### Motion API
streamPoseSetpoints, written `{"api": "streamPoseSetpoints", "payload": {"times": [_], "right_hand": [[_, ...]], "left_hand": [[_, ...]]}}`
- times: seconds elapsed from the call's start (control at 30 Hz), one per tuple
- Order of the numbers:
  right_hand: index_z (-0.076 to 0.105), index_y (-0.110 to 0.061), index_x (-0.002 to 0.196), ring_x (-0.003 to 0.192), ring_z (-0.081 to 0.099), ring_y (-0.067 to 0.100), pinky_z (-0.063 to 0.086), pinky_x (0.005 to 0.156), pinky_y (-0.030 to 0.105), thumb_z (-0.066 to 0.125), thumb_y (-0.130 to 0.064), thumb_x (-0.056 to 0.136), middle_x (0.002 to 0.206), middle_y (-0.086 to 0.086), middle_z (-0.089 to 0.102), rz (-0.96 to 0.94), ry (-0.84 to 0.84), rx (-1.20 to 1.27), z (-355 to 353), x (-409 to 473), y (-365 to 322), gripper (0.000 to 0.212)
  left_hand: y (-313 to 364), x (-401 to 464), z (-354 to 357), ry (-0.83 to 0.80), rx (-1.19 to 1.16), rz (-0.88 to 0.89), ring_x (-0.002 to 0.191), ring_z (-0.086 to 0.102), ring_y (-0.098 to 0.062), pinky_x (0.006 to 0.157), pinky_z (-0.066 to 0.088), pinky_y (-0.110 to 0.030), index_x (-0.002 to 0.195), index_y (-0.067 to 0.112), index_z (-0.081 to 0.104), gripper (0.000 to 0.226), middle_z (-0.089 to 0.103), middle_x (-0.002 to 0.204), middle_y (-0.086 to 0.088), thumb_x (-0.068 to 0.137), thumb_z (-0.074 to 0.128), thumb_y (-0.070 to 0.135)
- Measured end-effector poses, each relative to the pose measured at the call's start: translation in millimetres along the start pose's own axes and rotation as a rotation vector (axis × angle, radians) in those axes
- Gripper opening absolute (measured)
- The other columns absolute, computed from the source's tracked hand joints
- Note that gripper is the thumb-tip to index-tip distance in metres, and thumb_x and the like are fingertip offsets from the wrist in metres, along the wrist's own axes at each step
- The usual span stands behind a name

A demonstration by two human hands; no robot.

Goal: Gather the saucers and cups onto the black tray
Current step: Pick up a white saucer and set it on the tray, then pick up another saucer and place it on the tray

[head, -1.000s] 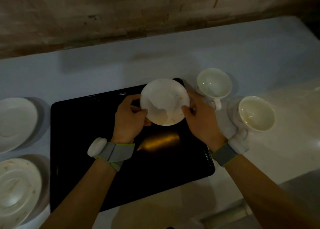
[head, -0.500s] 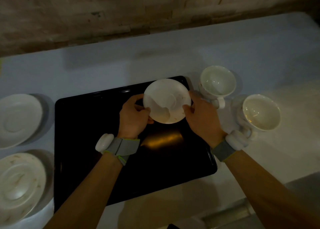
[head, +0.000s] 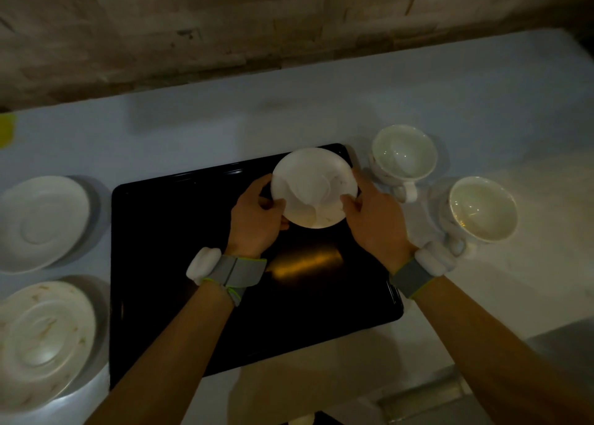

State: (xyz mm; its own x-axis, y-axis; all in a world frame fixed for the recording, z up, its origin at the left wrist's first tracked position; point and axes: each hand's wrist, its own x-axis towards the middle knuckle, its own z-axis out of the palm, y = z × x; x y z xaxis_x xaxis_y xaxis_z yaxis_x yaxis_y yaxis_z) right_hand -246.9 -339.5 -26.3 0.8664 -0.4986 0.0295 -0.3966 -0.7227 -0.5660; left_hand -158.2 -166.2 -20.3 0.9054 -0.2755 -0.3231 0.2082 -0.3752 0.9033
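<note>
A white saucer (head: pixel 313 186) is held over the far right corner of the black tray (head: pixel 180 263). My left hand (head: pixel 257 215) grips its left rim and my right hand (head: pixel 374 215) grips its right rim. Whether the saucer touches the tray I cannot tell. Two more white saucers lie on the table left of the tray: a clean one (head: pixel 41 222) farther back and a stained one (head: pixel 45 337) nearer me. Two white cups stand right of the tray, one (head: pixel 403 157) near its far corner and one (head: pixel 482 209) farther right.
The tray sits on a pale table (head: pixel 225 125) that ends at a rough wall (head: pixel 257 22) behind. A yellow object (head: pixel 6 132) shows at the far left edge. The table's near edge drops off at the lower right.
Both hands have carried the saucer slightly farther back toward the tray's far right corner. The cups and other saucers have not moved.
</note>
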Motion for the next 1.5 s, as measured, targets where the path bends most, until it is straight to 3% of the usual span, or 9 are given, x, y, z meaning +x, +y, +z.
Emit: {"api": "streamPoseSetpoints", "payload": {"times": [0.17, 0.37, 0.5, 0.63, 0.73, 0.8, 1.0, 1.33, 1.5], "right_hand": [[0.039, -0.017, 0.144, 0.076, 0.063, 0.032, 0.055, 0.069, 0.048, 0.052, -0.032, 0.095, 0.075, 0.001, 0.049, -0.011, -0.037, 0.059, -8.0, -1.6, -3.7, 0.052], [0.042, -0.019, 0.140, 0.082, 0.064, 0.033, 0.055, 0.075, 0.051, 0.054, -0.036, 0.093, 0.085, 0.016, 0.063, 0.037, -0.036, 0.104, -12.5, -2.8, -6.3, 0.051], [0.050, -0.018, 0.133, 0.079, 0.065, 0.028, 0.055, 0.074, 0.044, 0.055, -0.034, 0.094, 0.076, 0.001, 0.057, 0.021, -0.030, 0.107, -19.8, -4.5, -16.0, 0.043], [0.063, -0.014, 0.109, 0.065, 0.063, 0.020, 0.054, 0.065, 0.040, 0.056, -0.033, 0.093, 0.060, -0.002, 0.059, -0.001, -0.022, 0.103, -24.1, -1.1, -31.9, 0.025], [0.065, -0.013, 0.095, 0.064, 0.066, 0.023, 0.055, 0.064, 0.040, 0.055, -0.034, 0.094, 0.065, 0.008, 0.070, -0.022, -0.027, 0.114, -20.0, 6.8, -51.5, 0.023], [0.065, -0.013, 0.093, 0.066, 0.067, 0.025, 0.055, 0.066, 0.040, 0.054, -0.036, 0.094, 0.069, 0.010, 0.072, -0.040, -0.058, 0.095, -15.0, 12.3, -65.4, 0.026], [0.064, -0.014, 0.085, 0.064, 0.060, 0.020, 0.049, 0.068, 0.039, 0.055, -0.040, 0.093, 0.074, 0.003, 0.070, -0.157, -0.119, 0.119, 12.3, 17.3, -121.1, 0.029], [0.065, -0.020, 0.102, 0.095, 0.061, 0.017, 0.050, 0.086, 0.035, 0.056, -0.049, 0.090, 0.104, -0.002, 0.064, -0.281, -0.311, 0.150, 74.6, 18.0, -214.9, 0.033], [0.058, -0.019, 0.124, 0.113, 0.057, 0.022, 0.045, 0.097, 0.033, 0.058, -0.048, 0.089, 0.124, 0.004, 0.058, -0.343, -0.377, 0.179, 106.4, 10.9, -259.9, 0.046]], "left_hand": [[3.3, -0.7, -2.9, -0.028, -0.009, -0.029, 0.073, 0.068, -0.018, 0.061, 0.060, -0.024, 0.147, 0.018, 0.039, 0.056, 0.066, 0.100, -0.020, 0.094, 0.059, 0.011], [4.9, 0.8, -4.9, -0.012, 0.010, -0.049, 0.071, 0.067, -0.016, 0.057, 0.059, -0.021, 0.144, 0.013, 0.042, 0.052, 0.066, 0.100, -0.014, 0.095, 0.059, 0.018], [8.7, 0.4, -10.0, -0.004, 0.013, -0.078, 0.071, 0.067, -0.017, 0.062, 0.060, -0.028, 0.137, 0.010, 0.047, 0.044, 0.064, 0.092, -0.007, 0.095, 0.058, 0.019], [14.2, -3.5, -20.9, 0.033, 0.028, -0.045, 0.076, 0.068, -0.020, 0.067, 0.060, -0.034, 0.125, 0.010, 0.058, 0.032, 0.065, 0.093, -0.002, 0.095, 0.057, 0.021], [16.2, -5.8, -41.3, 0.101, 0.070, 0.012, 0.076, 0.070, -0.018, 0.073, 0.060, -0.041, 0.098, 0.022, 0.067, 0.011, 0.071, 0.089, 0.000, 0.094, 0.056, 0.025], [17.8, -7.5, -59.7, 0.127, 0.079, 0.029, 0.076, 0.070, -0.018, 0.077, 0.060, -0.043, 0.085, 0.027, 0.066, 0.013, 0.072, 0.083, 0.000, 0.094, 0.056, 0.027], [14.0, -16.9, -134.1, 0.216, 0.071, 0.087, 0.080, 0.069, -0.017, 0.081, 0.057, -0.045, 0.102, 0.013, 0.067, 0.019, 0.070, 0.086, -0.001, 0.097, 0.054, 0.026], [-26.0, -34.1, -261.4, 0.521, 0.126, 0.003, 0.080, 0.070, -0.020, 0.083, 0.057, -0.046, 0.090, 0.020, 0.071, 0.021, 0.073, 0.082, 0.003, 0.086, 0.059, 0.036], [-58.5, -43.3, -312.3, 0.637, 0.247, 0.018, 0.095, 0.060, -0.011, 0.081, 0.047, -0.025, 0.124, 0.021, 0.063, 0.037, 0.064, 0.114, -0.003, 0.090, 0.063, 0.034]]}}
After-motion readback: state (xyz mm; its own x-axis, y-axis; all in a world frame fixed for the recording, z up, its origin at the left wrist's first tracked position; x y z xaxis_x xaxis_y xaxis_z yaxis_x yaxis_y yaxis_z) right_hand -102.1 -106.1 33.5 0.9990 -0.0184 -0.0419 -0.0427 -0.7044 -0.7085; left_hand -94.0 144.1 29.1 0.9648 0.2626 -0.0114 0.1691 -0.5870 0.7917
